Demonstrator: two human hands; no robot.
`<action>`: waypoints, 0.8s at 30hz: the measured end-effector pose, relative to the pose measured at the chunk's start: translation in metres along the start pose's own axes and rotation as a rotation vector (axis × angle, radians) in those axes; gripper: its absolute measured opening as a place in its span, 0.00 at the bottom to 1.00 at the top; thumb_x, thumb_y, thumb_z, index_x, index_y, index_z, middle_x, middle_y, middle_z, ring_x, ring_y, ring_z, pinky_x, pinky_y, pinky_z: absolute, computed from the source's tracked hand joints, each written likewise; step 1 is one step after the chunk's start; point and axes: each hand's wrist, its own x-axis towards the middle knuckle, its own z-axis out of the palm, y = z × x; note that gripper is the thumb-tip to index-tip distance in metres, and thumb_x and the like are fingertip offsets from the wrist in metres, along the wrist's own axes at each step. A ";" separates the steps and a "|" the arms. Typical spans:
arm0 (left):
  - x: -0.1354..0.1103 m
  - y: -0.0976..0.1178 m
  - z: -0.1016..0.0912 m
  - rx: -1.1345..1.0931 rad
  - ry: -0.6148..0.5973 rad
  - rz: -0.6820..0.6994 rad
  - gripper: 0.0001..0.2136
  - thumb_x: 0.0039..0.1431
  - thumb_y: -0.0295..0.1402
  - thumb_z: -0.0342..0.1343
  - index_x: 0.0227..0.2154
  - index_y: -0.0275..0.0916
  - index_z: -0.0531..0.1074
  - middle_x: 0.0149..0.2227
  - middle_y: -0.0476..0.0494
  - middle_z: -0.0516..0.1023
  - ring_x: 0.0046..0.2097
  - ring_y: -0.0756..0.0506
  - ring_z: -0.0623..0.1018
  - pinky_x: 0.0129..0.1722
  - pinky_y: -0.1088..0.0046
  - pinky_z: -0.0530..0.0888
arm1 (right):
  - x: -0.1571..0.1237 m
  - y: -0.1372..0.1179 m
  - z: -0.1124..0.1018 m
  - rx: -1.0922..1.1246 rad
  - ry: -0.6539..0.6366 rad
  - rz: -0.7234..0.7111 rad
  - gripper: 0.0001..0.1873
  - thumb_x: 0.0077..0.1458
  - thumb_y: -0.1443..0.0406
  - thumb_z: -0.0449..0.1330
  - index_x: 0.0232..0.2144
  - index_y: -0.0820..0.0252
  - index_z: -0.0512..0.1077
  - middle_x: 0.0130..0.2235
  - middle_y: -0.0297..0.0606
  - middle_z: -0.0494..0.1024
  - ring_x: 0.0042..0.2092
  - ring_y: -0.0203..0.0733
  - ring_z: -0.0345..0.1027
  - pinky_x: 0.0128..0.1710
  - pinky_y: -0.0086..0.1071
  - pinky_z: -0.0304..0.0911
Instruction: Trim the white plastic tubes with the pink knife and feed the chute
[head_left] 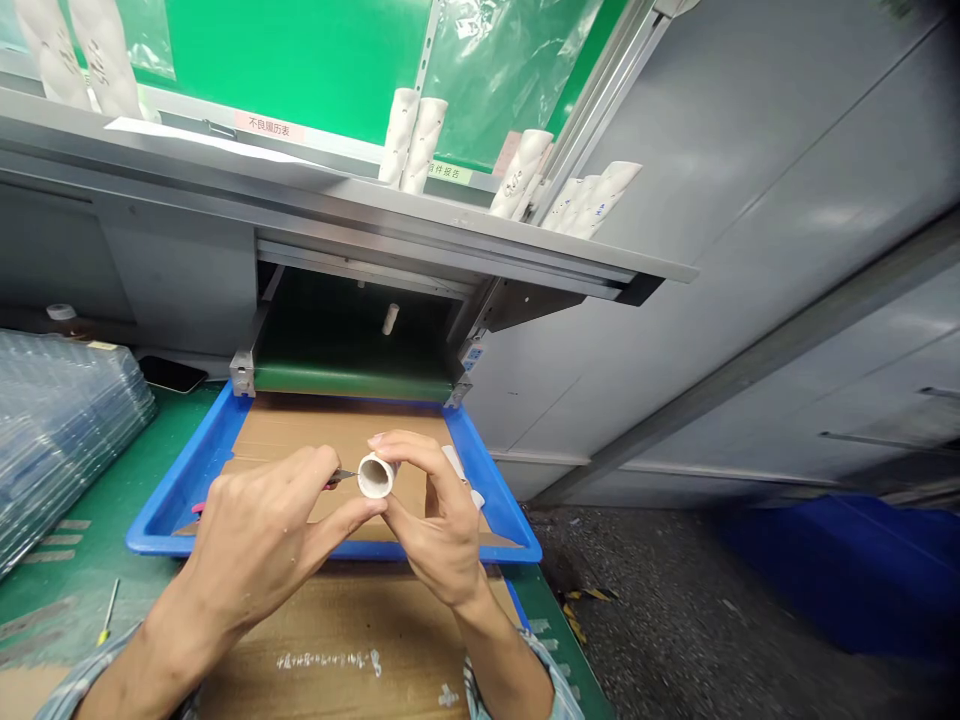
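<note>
My right hand [433, 520] is closed around a small white plastic tube [376, 475], its open end facing me. My left hand [259, 535] is closed on a thin metal-tipped tool [343, 476] with a pink handle end [198, 508], the tip touching the tube's rim. Both hands hover over a blue tray [161, 510] lined with cardboard. Another white tube [455, 466] lies in the tray behind my right hand.
A green conveyor belt [352, 380] ends at the tray, one white tube [390, 318] on it. Several white tubes [412, 140] stand on the metal shelf above. Stacked clear plastic trays [60, 420] and a phone [172, 374] sit left. A screwdriver [108, 612] lies on the green mat.
</note>
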 end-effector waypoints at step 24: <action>-0.002 -0.007 0.005 -0.296 -0.055 0.012 0.21 0.77 0.55 0.50 0.54 0.43 0.70 0.32 0.54 0.80 0.27 0.51 0.80 0.28 0.77 0.73 | 0.004 0.010 0.007 0.692 0.116 0.568 0.28 0.64 0.50 0.72 0.61 0.47 0.72 0.51 0.39 0.82 0.46 0.44 0.82 0.48 0.39 0.79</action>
